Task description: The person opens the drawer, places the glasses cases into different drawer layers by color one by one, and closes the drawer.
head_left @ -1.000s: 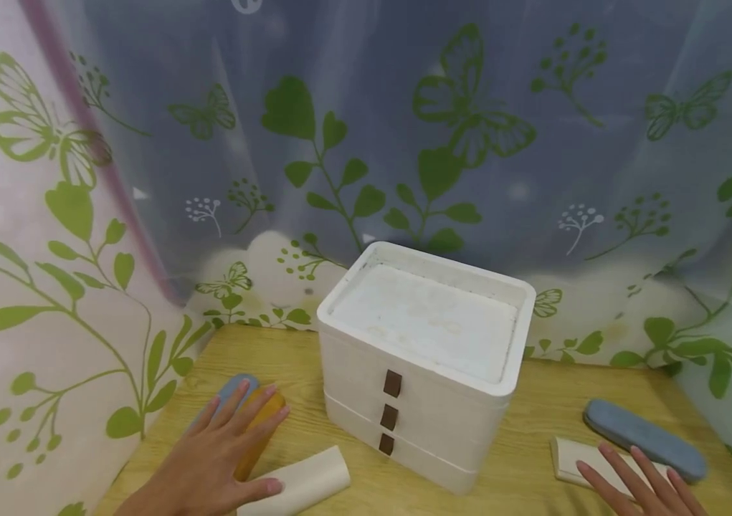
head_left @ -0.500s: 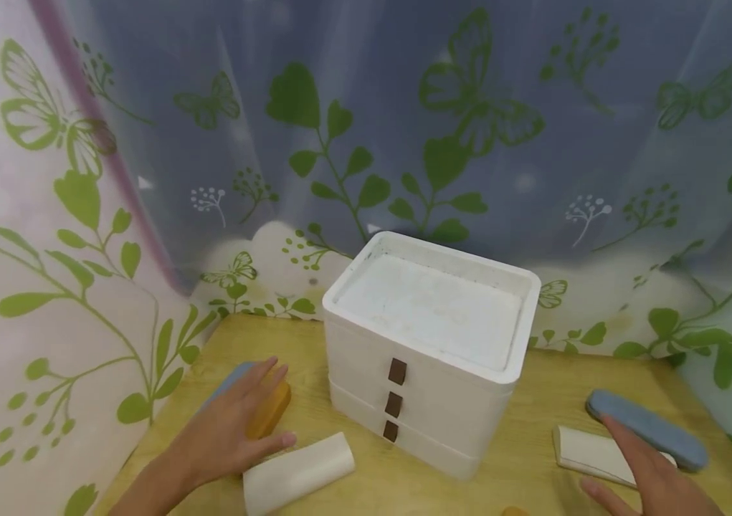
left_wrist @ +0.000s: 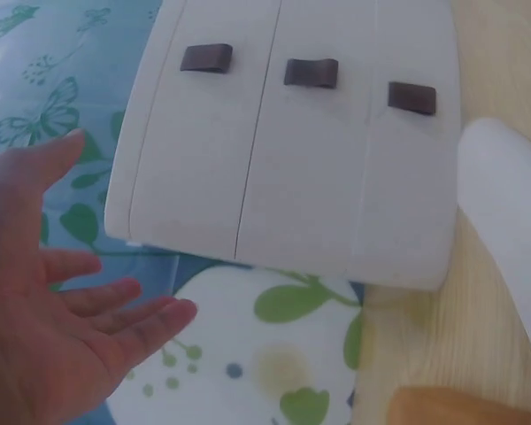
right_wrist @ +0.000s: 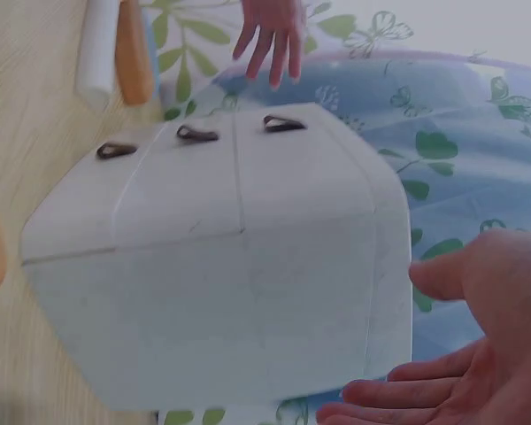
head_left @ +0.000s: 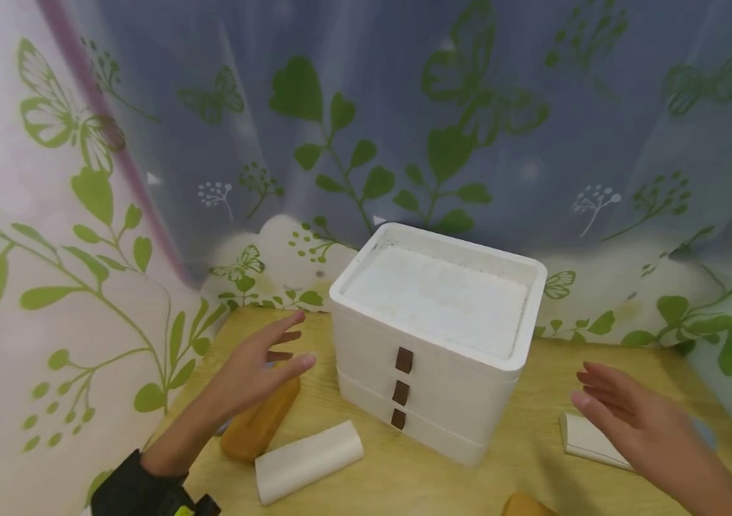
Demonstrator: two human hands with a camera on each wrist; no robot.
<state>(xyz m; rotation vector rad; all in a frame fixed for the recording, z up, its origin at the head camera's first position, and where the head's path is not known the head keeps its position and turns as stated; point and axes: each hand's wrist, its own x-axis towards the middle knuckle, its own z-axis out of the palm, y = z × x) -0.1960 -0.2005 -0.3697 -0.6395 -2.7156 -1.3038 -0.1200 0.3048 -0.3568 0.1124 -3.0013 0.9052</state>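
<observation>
The box [head_left: 430, 351] stands on the table [head_left: 404, 480], with the curtain [head_left: 353, 107] behind it and on both sides. To the left of the box lies one case [head_left: 259, 426], with a second case [right_wrist: 151, 49] at its left side, mostly hidden, and a third case [head_left: 309, 462] just beside its right, in front of the box's left part. To the right lie a fourth case [head_left: 588, 443] and, behind it, a fifth case [head_left: 705, 433], both partly covered by the right hand [head_left: 649, 423], while a sixth case [head_left: 525, 506] is nearest to the front.

bare left hand [head_left: 251, 369], bare right hand [head_left: 652, 433], black left wristband [head_left: 130, 484], yellow-green patch [head_left: 183, 511]
</observation>
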